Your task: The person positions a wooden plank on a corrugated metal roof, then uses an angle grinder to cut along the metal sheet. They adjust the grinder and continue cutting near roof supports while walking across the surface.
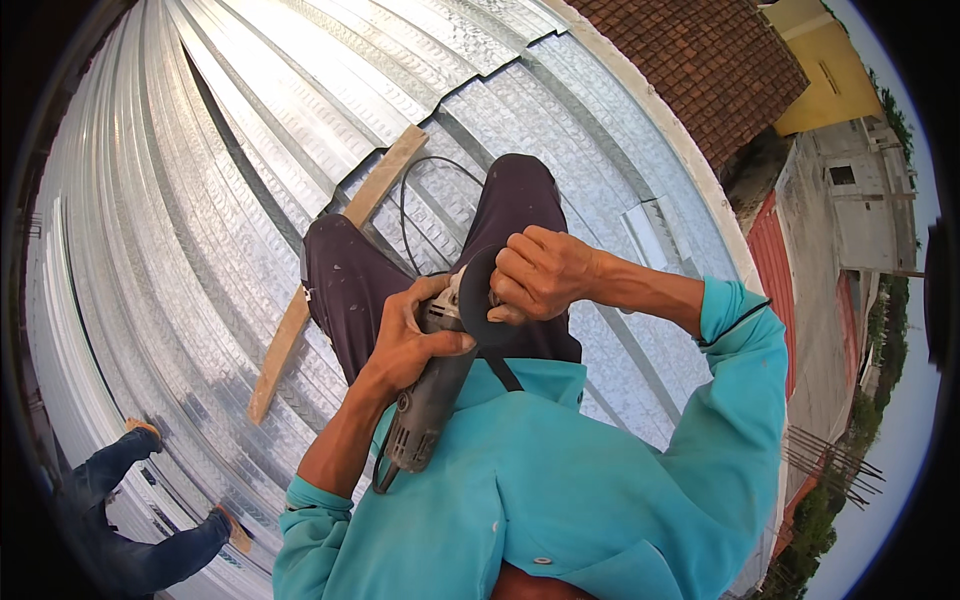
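An angle grinder [432,400] with a dark, dusty body lies across my lap, its motor end resting by my belly. My left hand [408,335] wraps around it near the metal gear head, with the thumb reaching toward the disc. A black grinder disc [478,300] stands on edge on the head, facing right. Against its right face, my right hand [540,275] is closed, fingers curled and thumb tucked in near the disc's middle. My fingers cover the spot they grip. A black cord [404,200] loops on the roof past my knees.
I sit on ribbed metal roof sheets [250,130]. A wooden plank [280,350] runs beneath my legs. Another person's legs [150,560] are at lower left. The roof edge [735,235] drops off on the right, beside a tiled roof [700,70] and protruding steel rods [830,465].
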A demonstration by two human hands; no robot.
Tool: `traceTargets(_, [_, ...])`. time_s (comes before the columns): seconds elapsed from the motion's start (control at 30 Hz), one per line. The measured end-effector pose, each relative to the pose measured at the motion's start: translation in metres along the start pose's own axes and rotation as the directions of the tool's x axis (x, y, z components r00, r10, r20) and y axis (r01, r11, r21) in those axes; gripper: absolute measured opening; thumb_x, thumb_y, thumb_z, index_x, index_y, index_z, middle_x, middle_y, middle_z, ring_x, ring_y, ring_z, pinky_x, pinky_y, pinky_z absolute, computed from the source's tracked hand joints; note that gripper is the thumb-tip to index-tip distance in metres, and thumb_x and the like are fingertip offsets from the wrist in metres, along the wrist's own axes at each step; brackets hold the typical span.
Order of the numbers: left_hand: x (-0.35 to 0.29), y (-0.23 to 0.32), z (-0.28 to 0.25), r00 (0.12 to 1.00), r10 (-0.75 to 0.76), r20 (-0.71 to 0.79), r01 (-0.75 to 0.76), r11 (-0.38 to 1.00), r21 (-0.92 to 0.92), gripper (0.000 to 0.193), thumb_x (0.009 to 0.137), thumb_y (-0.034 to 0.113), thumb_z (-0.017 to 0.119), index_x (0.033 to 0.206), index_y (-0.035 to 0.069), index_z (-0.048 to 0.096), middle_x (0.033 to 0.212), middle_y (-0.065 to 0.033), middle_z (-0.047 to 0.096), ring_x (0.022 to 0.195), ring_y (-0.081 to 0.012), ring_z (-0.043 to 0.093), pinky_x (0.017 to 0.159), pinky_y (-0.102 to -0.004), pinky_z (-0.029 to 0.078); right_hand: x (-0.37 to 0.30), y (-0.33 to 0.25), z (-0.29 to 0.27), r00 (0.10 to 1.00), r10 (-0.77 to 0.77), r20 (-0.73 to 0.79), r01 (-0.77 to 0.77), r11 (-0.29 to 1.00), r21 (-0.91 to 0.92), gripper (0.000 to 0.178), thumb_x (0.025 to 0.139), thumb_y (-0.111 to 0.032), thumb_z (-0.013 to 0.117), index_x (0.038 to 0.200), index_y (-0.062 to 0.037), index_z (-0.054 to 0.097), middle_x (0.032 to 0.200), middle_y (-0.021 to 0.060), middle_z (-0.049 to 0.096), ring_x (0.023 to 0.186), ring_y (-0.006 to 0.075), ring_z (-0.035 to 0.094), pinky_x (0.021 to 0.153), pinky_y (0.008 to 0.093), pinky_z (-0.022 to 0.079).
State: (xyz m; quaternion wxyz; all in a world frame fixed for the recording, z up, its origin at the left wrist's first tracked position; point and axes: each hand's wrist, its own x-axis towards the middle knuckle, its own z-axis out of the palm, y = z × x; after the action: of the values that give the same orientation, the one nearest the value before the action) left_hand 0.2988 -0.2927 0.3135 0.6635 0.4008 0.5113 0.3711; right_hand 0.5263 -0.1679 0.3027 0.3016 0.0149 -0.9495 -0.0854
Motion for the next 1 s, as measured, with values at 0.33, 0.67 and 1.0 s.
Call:
traceTargets(0.33, [0.006, 0.007, 0.014, 0.971, 0.143, -0.192, -0.148, 0.989, -0.016, 0.072, 0.063, 0.012, 0.085, 0.127, -0.012, 0.061, 0.101, -0.0087, 0.064, 0.093, -0.0152, 0.063, 0.084, -0.0312, 0.053, 0.003, 0.022, 0.005, 0.992, 0.108, -0.064, -0.108, 0.994, -0.002, 0.044, 0.091, -0.041, 0.065, 0.067, -0.0085, 0.049, 0.062, 0.0031, 0.041, 0.05, 0.0159, 0.043, 0.044, 0.0307, 0.031])
traceTargets(0.67, [0.004, -0.007, 0.022, 0.908, 0.265, -0.324, -0.174, 0.943, 0.284, 0.071, 0.065, 0.015, 0.086, 0.125, -0.012, 0.059, 0.104, -0.0103, 0.057, 0.096, -0.0189, 0.062, 0.087, -0.0334, 0.053, -0.021, -0.031, 0.051, 0.795, 0.6, -0.092, -0.557, 0.782, 0.281, 0.035, 0.097, -0.03, 0.063, 0.078, -0.0025, 0.052, 0.069, 0.0103, 0.045, 0.052, 0.0252, 0.049, 0.046, 0.0376, 0.041])
traceTargets(1.0, [-0.003, 0.006, 0.019, 0.878, 0.342, -0.335, -0.186, 0.889, 0.419, 0.075, 0.065, 0.014, 0.085, 0.13, -0.009, 0.056, 0.106, -0.0117, 0.054, 0.098, -0.023, 0.06, 0.089, -0.0364, 0.051, 0.018, 0.02, -0.011, 0.4, 0.895, 0.196, -0.635, 0.117, 0.764, 0.039, 0.1, -0.031, 0.058, 0.118, 0.0023, 0.065, 0.102, 0.013, 0.065, 0.097, 0.0225, 0.063, 0.086, 0.0356, 0.049])
